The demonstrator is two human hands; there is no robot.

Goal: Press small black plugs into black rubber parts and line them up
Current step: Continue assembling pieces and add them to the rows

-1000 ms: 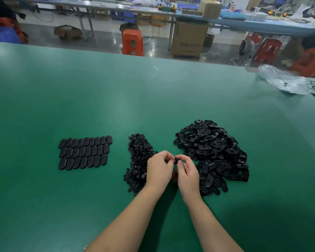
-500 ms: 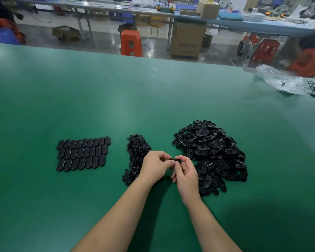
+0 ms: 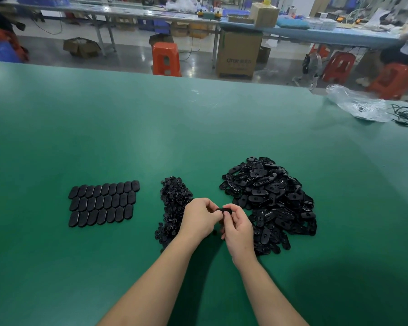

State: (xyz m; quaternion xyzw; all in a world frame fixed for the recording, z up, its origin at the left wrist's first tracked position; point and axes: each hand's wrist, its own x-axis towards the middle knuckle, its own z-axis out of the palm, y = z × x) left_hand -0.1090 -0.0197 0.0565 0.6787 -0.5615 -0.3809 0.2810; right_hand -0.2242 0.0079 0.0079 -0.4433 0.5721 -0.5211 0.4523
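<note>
Head view: both hands [image 3: 222, 221] still pinch the rubber part [image 3: 223, 211].

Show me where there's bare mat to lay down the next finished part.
Bare green mat lies left of and nearer than the lined-up rows, and beyond them. Crowded: the plug pile, both hands and the rubber-parts heap sit close together.

Left on the table [image 3: 57, 267]: finished parts [image 3: 103, 202] in rows. Centre: plug pile [image 3: 173, 203]. Right: rubber-part pile [image 3: 273, 198]. Between piles, nearer: both hands [image 3: 218, 220] together. Far right: plastic bag [image 3: 356, 103].
</note>
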